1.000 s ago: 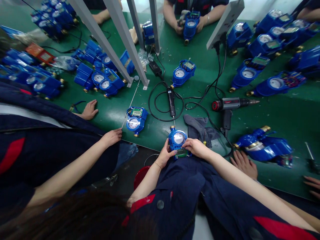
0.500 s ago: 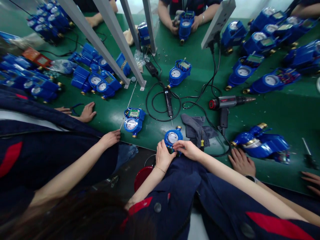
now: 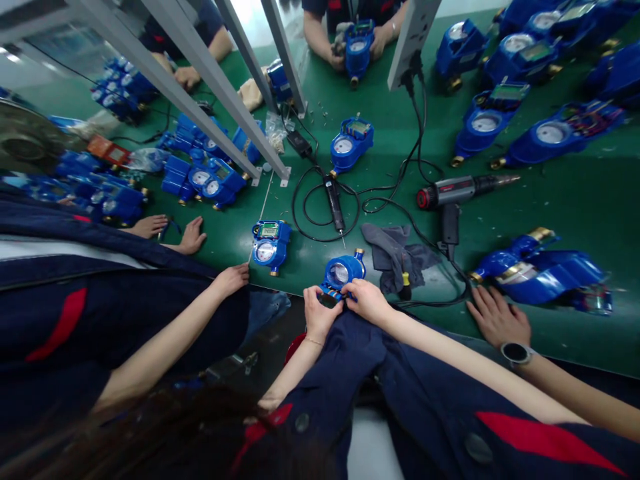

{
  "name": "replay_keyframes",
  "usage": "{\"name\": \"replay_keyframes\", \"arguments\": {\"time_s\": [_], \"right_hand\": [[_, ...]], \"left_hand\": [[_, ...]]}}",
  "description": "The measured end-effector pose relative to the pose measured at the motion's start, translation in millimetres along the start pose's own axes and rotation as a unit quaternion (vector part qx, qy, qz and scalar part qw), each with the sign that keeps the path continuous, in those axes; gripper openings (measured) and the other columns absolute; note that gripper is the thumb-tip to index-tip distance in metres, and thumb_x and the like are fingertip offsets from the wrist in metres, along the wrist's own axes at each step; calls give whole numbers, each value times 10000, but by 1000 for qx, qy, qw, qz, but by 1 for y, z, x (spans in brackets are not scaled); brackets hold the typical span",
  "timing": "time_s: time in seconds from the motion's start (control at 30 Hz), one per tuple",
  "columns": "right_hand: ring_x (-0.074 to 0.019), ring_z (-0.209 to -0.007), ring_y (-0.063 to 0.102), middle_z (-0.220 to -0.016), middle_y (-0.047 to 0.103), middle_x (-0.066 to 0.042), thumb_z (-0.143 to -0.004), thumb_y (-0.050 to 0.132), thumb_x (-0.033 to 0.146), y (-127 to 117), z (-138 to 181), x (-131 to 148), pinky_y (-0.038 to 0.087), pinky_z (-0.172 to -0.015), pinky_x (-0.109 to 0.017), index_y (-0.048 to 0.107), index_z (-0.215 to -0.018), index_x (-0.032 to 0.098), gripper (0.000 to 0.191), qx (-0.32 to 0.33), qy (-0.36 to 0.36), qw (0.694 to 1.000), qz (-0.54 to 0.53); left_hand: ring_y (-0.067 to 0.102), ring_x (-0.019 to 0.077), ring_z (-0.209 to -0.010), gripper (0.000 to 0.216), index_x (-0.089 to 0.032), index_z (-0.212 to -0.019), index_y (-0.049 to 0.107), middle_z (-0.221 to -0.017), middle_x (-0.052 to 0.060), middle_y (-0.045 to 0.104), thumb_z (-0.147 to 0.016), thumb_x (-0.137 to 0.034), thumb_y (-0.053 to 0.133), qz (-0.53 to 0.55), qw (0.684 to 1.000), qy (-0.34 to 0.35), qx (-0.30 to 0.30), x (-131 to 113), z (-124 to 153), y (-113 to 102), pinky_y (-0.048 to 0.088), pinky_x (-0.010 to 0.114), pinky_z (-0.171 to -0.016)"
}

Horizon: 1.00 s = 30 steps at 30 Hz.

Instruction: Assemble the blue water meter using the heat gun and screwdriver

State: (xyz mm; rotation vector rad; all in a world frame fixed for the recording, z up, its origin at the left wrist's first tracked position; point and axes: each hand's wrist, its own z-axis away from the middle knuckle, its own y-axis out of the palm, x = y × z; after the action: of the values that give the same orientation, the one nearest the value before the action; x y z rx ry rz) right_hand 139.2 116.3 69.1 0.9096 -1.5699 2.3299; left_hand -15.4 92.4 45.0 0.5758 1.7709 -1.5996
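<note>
**Meter tilted at the near table edge**

The meter (image 3: 341, 273) sits at the near edge of the green table (image 3: 550, 213), tipped toward the person. Both hands clamp its near end: left hand (image 3: 319, 313) from the left, right hand (image 3: 367, 300) on top and to the right. It could slide off the edge if either grip slackens, since little of it rests on the table. Both wrists are bent, fingers curled over the housing. A grey cloth (image 3: 395, 250) lies just right, a second meter (image 3: 270, 241) to the left
</note>
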Motion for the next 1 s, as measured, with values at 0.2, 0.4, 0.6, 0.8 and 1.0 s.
{"name": "replay_keyframes", "arguments": {"time_s": [0.2,0.4,0.6,0.8,1.0], "right_hand": [[-147,-862,559,-887,610,-43,-893,442,250,-14,6,1,444,-769,-320,619,-938,146,210,17,-30,998,45],[-135,-712,571,-868,606,-71,-893,399,218,-27,17,2,372,-582,-234,652,-902,167,258,42,-55,993,99],[-111,-697,567,-851,600,-39,-918,362,260,-23,22,-7,337,-548,-209,661,-910,200,305,66,-91,987,111],[-122,-795,587,-908,608,-30,-935,324,287,-17,28,-13,387,-622,-207,627,-1037,225,325,57,-85,988,115],[-147,-750,598,-877,610,-57,-915,338,248,-20,22,-10,388,-583,-221,636,-968,182,309,83,-98,982,136]], "left_hand": [[485,174,-798,447,-207,-780,380,-819,-10,396,-541,-222,757,-19,998,66,-9,2,7,-1,471,329,-746],[495,215,-891,425,-204,-772,389,-872,28,431,-549,-194,751,-39,989,140,1,-7,11,1,475,360,-788],[492,225,-913,401,-200,-779,420,-917,51,434,-545,-159,743,-48,982,182,-3,-8,15,8,486,355,-782],[490,224,-891,395,-203,-766,399,-891,47,423,-554,-157,729,-49,980,195,-16,-9,16,8,492,366,-778],[495,219,-874,390,-202,-746,390,-886,47,423,-563,-168,732,-48,978,201,-16,-10,17,9,496,352,-753]]}}
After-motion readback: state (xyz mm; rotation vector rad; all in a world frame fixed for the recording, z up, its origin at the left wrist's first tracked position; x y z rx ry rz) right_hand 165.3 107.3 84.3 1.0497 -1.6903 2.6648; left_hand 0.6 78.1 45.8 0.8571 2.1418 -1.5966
